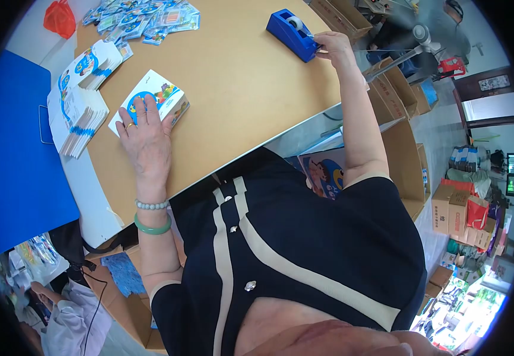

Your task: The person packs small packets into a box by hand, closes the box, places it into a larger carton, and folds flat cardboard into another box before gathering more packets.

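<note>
A small white box (171,98) with blue and colourful print lies on the tan table. My left hand (147,133) rests on it with the fingers stretched flat over the top and the thumb by its edge. At the table's far right stands a blue tape dispenser (289,38) with a roll of clear tape (294,24). My right hand (334,47) is at its front end, fingers pinched together on the tape end, which is barely visible.
Flat folded white cartons (81,113) are stacked left of the box. Small blue-and-white packets (144,18) lie heaped at the back. A blue panel (25,148) borders the left. Cardboard boxes (390,89) stand right of the table. Another person's hand (46,293) shows lower left.
</note>
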{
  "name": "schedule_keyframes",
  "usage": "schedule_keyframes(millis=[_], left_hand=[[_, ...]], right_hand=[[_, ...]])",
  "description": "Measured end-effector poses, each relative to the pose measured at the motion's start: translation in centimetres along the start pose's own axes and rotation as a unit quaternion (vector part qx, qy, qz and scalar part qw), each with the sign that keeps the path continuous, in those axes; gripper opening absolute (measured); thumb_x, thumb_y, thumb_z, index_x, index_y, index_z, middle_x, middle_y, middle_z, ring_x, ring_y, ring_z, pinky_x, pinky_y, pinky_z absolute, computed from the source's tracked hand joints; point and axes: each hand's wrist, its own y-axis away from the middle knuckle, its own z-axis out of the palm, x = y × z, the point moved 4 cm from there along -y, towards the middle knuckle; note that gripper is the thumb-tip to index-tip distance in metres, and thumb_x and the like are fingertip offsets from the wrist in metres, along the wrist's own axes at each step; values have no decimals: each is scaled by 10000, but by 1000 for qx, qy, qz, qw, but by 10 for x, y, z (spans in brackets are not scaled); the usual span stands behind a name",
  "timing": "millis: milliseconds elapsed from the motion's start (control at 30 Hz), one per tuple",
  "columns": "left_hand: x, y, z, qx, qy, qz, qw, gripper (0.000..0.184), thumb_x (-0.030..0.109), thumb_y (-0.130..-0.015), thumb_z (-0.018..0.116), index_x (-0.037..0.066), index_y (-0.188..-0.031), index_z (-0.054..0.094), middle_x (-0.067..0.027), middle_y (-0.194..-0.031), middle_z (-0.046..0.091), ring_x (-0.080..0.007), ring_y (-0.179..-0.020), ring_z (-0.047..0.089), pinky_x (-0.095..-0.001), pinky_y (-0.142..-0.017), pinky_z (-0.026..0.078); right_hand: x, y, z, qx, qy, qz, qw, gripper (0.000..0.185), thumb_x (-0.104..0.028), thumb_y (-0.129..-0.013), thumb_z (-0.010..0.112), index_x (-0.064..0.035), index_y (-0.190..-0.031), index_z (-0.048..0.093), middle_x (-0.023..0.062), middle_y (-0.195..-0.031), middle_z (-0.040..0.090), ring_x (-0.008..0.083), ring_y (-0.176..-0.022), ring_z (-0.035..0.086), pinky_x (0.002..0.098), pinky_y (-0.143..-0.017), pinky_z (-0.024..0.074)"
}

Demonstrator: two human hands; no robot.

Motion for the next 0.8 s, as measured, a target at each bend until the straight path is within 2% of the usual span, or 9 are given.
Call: schedule_keyframes(millis=[367,400,433,533,600,633,667,700,800], left_hand=[[-2,0,-7,-16,6,-5,1000,561,413,-937,609,68,-1372,530,-135,-1407,531,-453,-1306,451,-565,-1077,355],[-3,-1,-12,-33,5,-7,999,559,401,-935,613,67,-1374,526,-134,-1410,527,-450,-1309,449,-561,-1079,356],[1,-4,-14,-44,10,-3,999,557,389,-933,617,66,-1377,522,-132,-1413,524,-447,-1312,447,-557,-1080,356],[-1,-3,-6,-43,1,-2,999,562,371,-930,620,73,-1392,502,-124,-1426,511,-433,-1332,430,-537,-1088,358],[0,-3,-2,-47,-1,-15,999,575,378,-929,621,83,-1405,490,-115,-1438,501,-426,-1343,421,-531,-1092,356],[0,-4,-2,-63,-7,-24,998,583,382,-928,621,89,-1413,483,-110,-1449,492,-424,-1348,416,-531,-1093,356],[4,-7,0,-54,3,-18,998,583,382,-928,621,89,-1413,483,-110,-1449,492,-424,-1348,416,-531,-1093,356],[4,-9,2,-47,3,-14,999,587,383,-930,618,89,-1419,477,-109,-1451,489,-424,-1349,415,-533,-1093,357],[-4,3,8,-56,-19,-14,998,596,386,-934,612,90,-1430,464,-107,-1455,484,-424,-1349,415,-535,-1092,359]], right_hand=[[8,4,11,120,-120,58,984,172,-104,-716,778,-48,-871,729,82,-836,680,240,-810,664,408,-761,579],[-1,1,12,63,195,-121,971,180,-100,-730,768,-35,-892,723,88,-842,672,239,-808,671,416,-727,591],[-2,0,14,7,488,-280,827,188,-96,-744,757,-22,-913,718,95,-847,663,239,-806,678,423,-693,602],[-8,5,24,37,617,-237,749,274,-136,-691,786,-103,-960,743,119,-970,715,283,-838,696,415,-718,565],[12,-12,22,70,616,-204,757,237,-165,-682,790,-128,-915,758,118,-903,722,299,-850,682,375,-740,545],[17,-8,19,92,374,-129,914,180,-166,-711,767,-104,-879,744,118,-870,705,278,-853,677,370,-722,540],[27,-10,13,93,238,-89,963,156,-167,-726,756,-92,-861,736,118,-853,697,267,-855,675,367,-713,538],[37,-12,6,105,94,-53,989,136,-168,-740,744,-80,-844,729,118,-836,688,257,-856,672,364,-703,536],[54,-18,13,81,102,-96,987,96,-125,-807,657,-32,-825,672,119,-836,624,237,-838,637,362,-696,527]])
